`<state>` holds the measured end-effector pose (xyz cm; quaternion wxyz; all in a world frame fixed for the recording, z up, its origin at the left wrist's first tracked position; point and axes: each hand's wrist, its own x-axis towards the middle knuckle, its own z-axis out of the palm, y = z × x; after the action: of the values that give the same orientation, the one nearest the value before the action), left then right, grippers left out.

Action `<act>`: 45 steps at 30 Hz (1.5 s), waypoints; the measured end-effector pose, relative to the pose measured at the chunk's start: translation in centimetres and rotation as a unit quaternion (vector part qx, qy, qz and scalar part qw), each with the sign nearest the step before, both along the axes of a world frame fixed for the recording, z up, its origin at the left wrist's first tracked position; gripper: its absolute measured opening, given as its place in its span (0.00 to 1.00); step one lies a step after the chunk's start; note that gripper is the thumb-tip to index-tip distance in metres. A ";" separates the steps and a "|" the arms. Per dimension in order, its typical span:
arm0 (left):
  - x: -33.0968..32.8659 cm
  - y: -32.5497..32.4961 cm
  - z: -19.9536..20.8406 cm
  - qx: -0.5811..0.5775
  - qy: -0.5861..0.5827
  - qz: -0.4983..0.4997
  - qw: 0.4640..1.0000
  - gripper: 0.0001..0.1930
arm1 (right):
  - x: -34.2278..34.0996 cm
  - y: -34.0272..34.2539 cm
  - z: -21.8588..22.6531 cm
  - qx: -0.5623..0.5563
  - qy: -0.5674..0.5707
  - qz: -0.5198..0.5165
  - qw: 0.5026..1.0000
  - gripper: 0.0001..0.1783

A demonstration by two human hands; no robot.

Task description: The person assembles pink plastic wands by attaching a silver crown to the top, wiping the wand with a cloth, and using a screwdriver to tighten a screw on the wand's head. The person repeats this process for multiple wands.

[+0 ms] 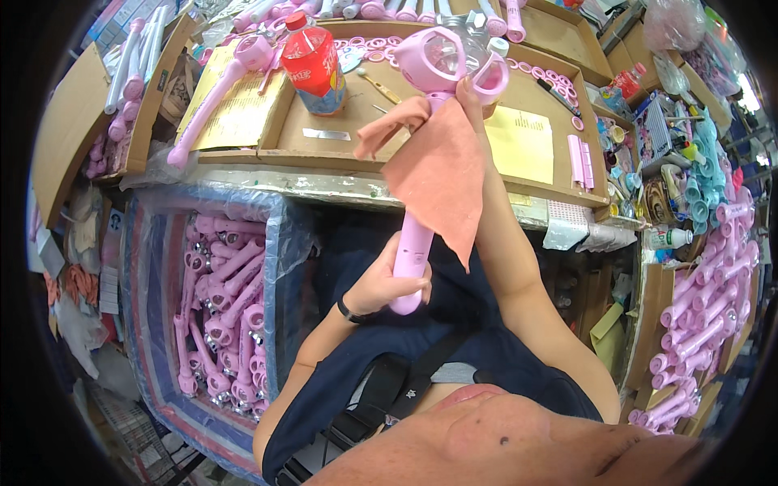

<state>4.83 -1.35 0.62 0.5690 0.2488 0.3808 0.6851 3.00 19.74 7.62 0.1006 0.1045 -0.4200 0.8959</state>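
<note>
A pink plastic toy wand (pixel 415 247) stands nearly upright in front of me, its broad head holding a clear rounded piece. My left hand (pixel 381 279) is wrapped round the lower end of the handle. Up by the neck, my right hand (pixel 470 99) grips the wand just under the head, one finger or thumb showing against it. An orange cloth (pixel 442 170) hangs from that spot, hiding the upper handle and most of the right hand's fingers. Another pink wand (pixel 209 107) lies on yellow paper at the left of the bench.
A drink bottle (pixel 314 69) with a red label stands on the cardboard tray (pixel 292 154) behind. At lower left, a blue-edged bin (pixel 279 235) holds many pink wands. More wands (pixel 705 316) are stacked at right. Yellow paper (pixel 519 142) lies beside pink pieces (pixel 580 160).
</note>
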 end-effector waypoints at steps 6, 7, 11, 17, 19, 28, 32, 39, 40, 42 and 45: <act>-0.8 1.6 -0.1 -0.179 0.629 0.225 0.723 0.34 | -1.1 -0.6 -1.6 -0.002 -0.077 -0.271 0.959 0.26; -1.2 1.5 -0.1 -0.158 0.621 0.242 0.729 0.34 | -1.2 -0.7 -1.5 0.039 -0.130 -0.325 0.936 0.26; -0.8 1.4 -1.2 -0.073 0.510 0.258 0.817 0.30 | -0.1 0.1 0.0 0.004 -0.092 -0.280 0.956 0.20; 0.0 3.6 -2.6 0.160 0.264 0.541 0.782 0.22 | -0.8 -1.5 0.3 -0.027 -0.075 -0.323 0.943 0.12; 0.1 3.8 -2.1 0.182 0.183 0.574 0.777 0.23 | 0.0 -3.2 -1.0 0.027 -0.104 -0.326 0.939 0.12; -0.7 2.9 -1.1 0.160 0.143 0.500 0.839 0.22 | 5.2 -11.7 -7.0 0.089 -0.184 -0.216 0.955 0.25; -2.2 1.8 -0.6 0.096 0.237 0.418 0.872 0.28 | 6.9 -9.5 -7.1 0.164 -0.185 -0.158 0.956 0.25; -8.4 1.6 2.9 0.095 -0.005 0.361 0.928 0.27 | 9.4 -8.6 -5.9 0.255 -0.225 0.117 0.933 0.32; -9.4 1.1 3.4 0.094 -0.021 0.375 0.922 0.22 | 9.7 -8.6 -5.8 0.312 -0.228 0.099 0.917 0.30; -9.8 0.2 3.6 0.157 -0.016 0.401 0.902 0.24 | 10.4 -7.7 -5.6 0.363 -0.224 0.033 0.904 0.29; -9.6 -0.6 3.0 0.207 -0.071 0.456 0.863 0.25 | 10.9 -7.0 -6.3 0.413 -0.090 -0.145 0.895 0.26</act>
<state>-4.77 -1.91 3.61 0.1539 0.1101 0.2596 0.9470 13.94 12.71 1.28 0.1387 -0.0060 -0.7697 0.6231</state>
